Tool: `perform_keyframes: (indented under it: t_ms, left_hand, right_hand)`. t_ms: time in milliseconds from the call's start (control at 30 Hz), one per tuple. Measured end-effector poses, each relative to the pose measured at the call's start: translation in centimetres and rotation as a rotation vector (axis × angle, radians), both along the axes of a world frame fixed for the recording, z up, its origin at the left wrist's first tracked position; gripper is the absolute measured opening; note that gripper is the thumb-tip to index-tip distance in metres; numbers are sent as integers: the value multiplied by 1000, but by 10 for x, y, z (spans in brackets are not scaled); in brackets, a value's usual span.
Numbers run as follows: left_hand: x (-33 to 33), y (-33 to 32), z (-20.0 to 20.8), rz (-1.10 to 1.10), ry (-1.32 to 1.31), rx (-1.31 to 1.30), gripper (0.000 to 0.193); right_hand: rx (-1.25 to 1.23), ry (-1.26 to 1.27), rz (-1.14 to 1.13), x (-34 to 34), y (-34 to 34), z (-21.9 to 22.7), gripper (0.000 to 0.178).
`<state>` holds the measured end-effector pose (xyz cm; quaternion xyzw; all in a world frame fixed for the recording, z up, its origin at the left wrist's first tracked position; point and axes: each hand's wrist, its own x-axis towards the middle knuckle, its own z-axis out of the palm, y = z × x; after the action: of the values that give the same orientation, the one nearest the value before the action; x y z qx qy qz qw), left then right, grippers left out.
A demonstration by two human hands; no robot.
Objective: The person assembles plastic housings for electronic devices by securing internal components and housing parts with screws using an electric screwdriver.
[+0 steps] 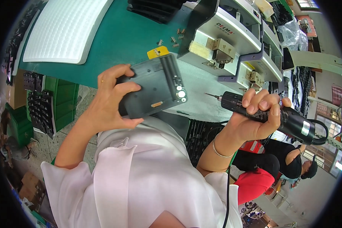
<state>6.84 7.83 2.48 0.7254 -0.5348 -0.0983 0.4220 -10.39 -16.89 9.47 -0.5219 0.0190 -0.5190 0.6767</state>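
Observation:
My left hand [108,97] grips the left edge of a flat black plastic housing [146,89], fingers on its face and thumb along the near edge. A ribbed strip and several round metallic spots show at the housing's right side, and a small brass-coloured piece [157,104] lies on its face. My right hand [260,114] is wrapped round a black corded electric screwdriver [231,102]. Its thin bit points left toward the housing, with a gap between them. Just beyond the housing's far edge is a yellow piece [158,52] with a small metal part on it.
Several small metal parts [174,40] lie on the green work surface [117,36]. A white dimpled tray [64,30] is at far left, and grey machines [228,34] stand at far right. Green crates [66,100] with black parts sit at left. Another person [292,161] is at right.

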Motion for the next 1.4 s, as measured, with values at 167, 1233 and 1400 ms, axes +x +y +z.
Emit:
perform_keyframes:
  t_ms: [167, 1233, 1400]
  left_hand:
    - [0, -9, 6, -85, -109, 1, 76]
    - [45, -40, 80, 612, -295, -208, 62]
    - [104, -87, 124, 273, 98, -566, 42]
  right_hand:
    - [5, -15, -78, -8, 0, 5, 32]
    - [106, -121, -207, 7, 6, 1, 33]
    - [102, -148, -177, 8, 6, 4, 33]
